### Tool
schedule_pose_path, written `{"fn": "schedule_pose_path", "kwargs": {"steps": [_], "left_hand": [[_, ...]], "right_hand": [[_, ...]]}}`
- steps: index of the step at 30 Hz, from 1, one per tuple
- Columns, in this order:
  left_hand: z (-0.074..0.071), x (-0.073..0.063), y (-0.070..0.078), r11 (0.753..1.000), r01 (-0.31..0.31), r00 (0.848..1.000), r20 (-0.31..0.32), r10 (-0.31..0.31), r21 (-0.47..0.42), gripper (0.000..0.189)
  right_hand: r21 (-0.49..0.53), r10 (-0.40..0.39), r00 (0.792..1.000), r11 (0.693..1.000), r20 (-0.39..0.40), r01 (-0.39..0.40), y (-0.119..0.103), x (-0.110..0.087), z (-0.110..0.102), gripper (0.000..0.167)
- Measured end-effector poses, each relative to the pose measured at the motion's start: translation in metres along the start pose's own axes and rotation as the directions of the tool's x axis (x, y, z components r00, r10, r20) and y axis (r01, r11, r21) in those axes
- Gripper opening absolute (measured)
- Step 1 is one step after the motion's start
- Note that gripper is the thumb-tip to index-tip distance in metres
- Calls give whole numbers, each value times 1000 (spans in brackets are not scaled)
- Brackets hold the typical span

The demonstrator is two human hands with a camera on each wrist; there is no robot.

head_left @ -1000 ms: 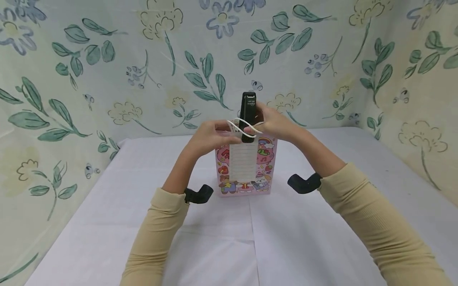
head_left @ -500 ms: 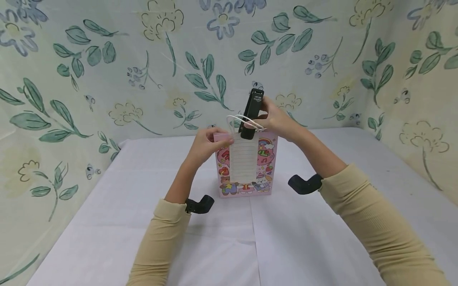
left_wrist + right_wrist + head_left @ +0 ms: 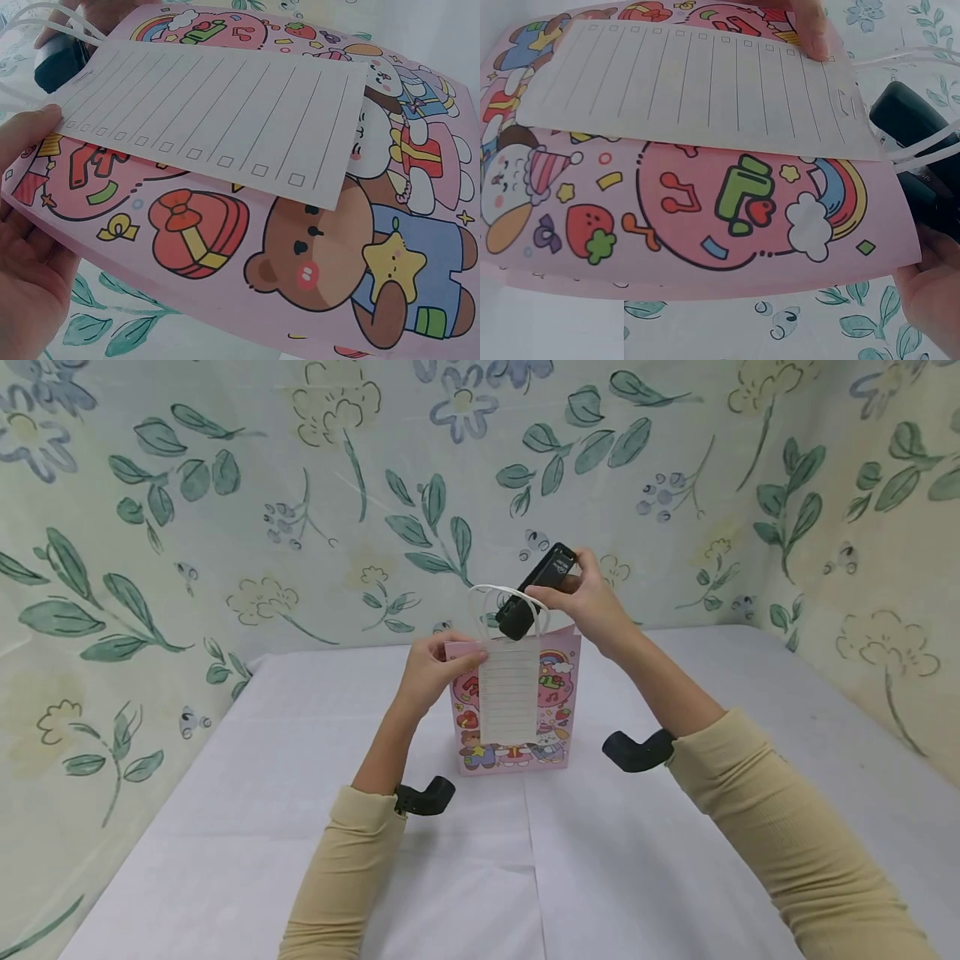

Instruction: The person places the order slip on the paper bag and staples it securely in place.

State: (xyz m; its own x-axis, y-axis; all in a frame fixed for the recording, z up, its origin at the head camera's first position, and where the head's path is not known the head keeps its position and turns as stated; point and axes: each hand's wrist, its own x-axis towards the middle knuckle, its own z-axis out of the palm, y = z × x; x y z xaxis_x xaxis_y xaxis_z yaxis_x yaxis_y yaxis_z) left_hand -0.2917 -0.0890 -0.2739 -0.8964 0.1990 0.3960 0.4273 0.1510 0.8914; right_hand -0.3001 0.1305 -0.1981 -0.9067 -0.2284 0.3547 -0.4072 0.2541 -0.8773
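Observation:
A pink cartoon-printed paper gift bag stands upright on the table. A white lined checklist sheet lies against its front, top edge at the bag's mouth. My left hand pinches the bag's upper left rim, its thumb at the sheet's top left corner. My right hand grips a black stapler, tilted, above the bag's mouth and among the white handles. In the right wrist view, what looks like a staple shows near the sheet's top edge. The stapler's lower end sits partly behind a handle.
A white cloth covers the table. A floral curtain hangs behind and at both sides. Black wrist cameras, one on the left and one on the right, stick out from the wrists.
The stapler has tipped to the right and lifted off the bag's top edge with my right hand. My left hand has shifted slightly left and down along the rim. The handles have risen upright.

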Motion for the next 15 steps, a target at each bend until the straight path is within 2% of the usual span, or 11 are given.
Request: {"fn": "schedule_pose_path", "kwargs": {"steps": [4,11,15], "left_hand": [[2,0,-1,1000,4,1000,-8,-4,-24,23],[4,1,-2,999,-8,1000,-29,6,-45,21],[4,-1,-2,998,-12,999,-33,10,-57,19]], "right_hand": [[54,0,999,999,-48,3,4,0,-4,52],[213,-42,997,976,-59,53,7,-3,-11,53],[206,-58,996,976,-60,70,11,-5,-13,47]]}}
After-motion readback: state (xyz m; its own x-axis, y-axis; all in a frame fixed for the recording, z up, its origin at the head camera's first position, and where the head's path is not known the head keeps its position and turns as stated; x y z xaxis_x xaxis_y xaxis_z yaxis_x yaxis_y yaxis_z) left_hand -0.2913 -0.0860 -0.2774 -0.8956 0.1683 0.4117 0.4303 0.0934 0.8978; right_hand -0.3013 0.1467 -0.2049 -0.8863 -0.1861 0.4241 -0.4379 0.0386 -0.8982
